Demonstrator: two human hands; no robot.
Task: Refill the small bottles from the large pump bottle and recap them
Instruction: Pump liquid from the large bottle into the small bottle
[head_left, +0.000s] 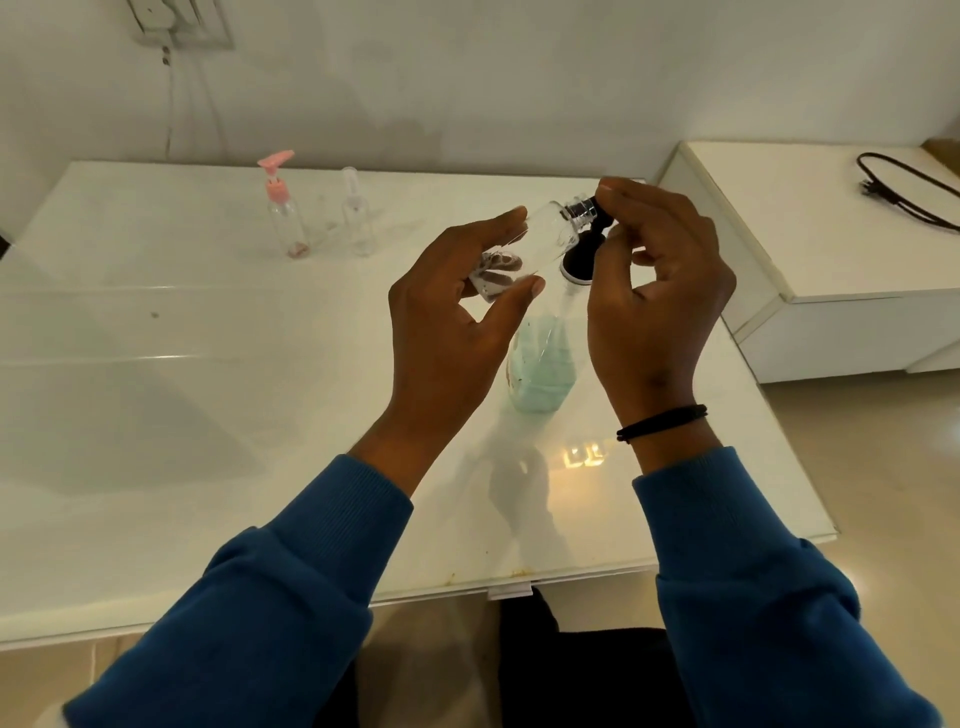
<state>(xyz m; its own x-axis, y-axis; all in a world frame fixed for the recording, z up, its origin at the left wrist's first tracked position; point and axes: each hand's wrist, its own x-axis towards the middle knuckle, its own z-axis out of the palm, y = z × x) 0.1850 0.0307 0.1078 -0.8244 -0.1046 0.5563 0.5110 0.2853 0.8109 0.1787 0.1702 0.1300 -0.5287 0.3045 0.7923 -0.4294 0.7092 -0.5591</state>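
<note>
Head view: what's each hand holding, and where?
Left hand grips the small clear plastic bottle by its body; right hand pinches its black cap.

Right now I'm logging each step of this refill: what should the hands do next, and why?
Probably twist the black cap off. The left hand holds the small clear bottle tilted, and it looks empty; the right hand pinches its cap, which looks seated on the neck. The large bottle of green liquid stands just behind.

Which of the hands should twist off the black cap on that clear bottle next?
Right hand: its fingertips already pinch the black cap, while the left hand grips the tilted small clear bottle by its body, so it probably best just steadies it.
</note>
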